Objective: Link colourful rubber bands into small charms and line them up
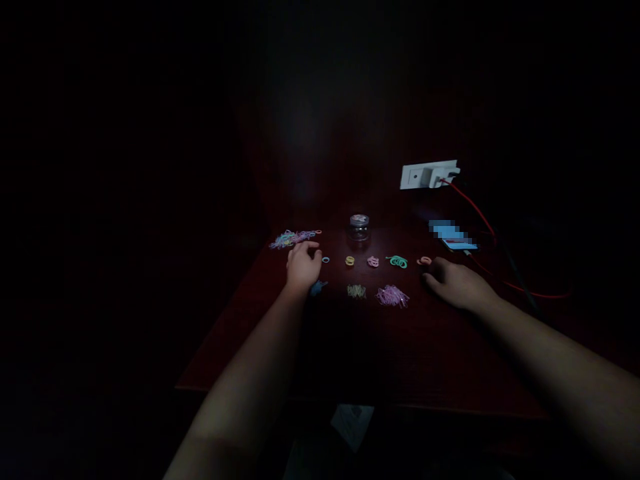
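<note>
My left hand [303, 265] reaches over the table's left side, its fingers slightly bent and its thumb held apart. Just beyond it lies a mixed pile of coloured rubber bands [291, 239]. A light blue rubber band [326, 260] sits to its right, and a blue heap of bands [317, 288] is partly hidden by the wrist. My right hand [456, 284] rests on the table, thumb stretched out and apart from the fingers, beside orange rubber bands [425, 261]. Between the hands are yellow [350, 261], pink [373, 262] and green bands [399, 262].
Nearer are pale yellow bands [357, 291] and purple bands [393, 295]. A clear lidded jar [359, 228] stands behind the row. At right lies a phone [454, 235] with a red cable [473, 203] near a wall socket [414, 176]. The surroundings are very dark.
</note>
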The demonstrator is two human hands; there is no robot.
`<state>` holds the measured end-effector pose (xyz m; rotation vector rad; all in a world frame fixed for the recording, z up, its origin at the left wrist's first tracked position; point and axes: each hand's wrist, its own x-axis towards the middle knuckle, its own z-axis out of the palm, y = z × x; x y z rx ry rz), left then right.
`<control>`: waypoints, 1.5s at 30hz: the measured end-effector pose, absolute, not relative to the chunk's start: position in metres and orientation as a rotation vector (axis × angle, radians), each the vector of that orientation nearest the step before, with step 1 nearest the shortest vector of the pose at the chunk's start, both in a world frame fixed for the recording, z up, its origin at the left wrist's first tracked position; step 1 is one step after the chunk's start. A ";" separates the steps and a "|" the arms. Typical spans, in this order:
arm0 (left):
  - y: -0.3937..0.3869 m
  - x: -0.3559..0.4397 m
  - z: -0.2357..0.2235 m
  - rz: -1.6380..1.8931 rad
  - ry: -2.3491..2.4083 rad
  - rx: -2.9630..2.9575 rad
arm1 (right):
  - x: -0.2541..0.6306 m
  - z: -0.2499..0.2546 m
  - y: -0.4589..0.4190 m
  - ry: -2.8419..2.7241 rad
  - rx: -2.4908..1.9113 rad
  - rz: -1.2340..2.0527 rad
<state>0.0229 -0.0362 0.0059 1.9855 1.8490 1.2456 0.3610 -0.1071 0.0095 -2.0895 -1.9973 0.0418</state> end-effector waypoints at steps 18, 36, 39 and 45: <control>0.050 0.005 -0.013 0.644 2.168 2.119 | 0.376 0.025 -0.106 -1.623 -1.865 0.200; 0.050 0.000 -0.008 1.009 1.995 2.098 | 0.379 0.021 -0.102 -1.578 -1.723 0.185; 0.034 -0.001 -0.006 1.118 1.870 2.073 | 0.384 0.015 -0.101 -1.565 -1.688 0.188; -0.013 0.010 0.002 1.415 1.645 2.018 | 0.389 0.009 -0.099 -1.523 -1.623 0.173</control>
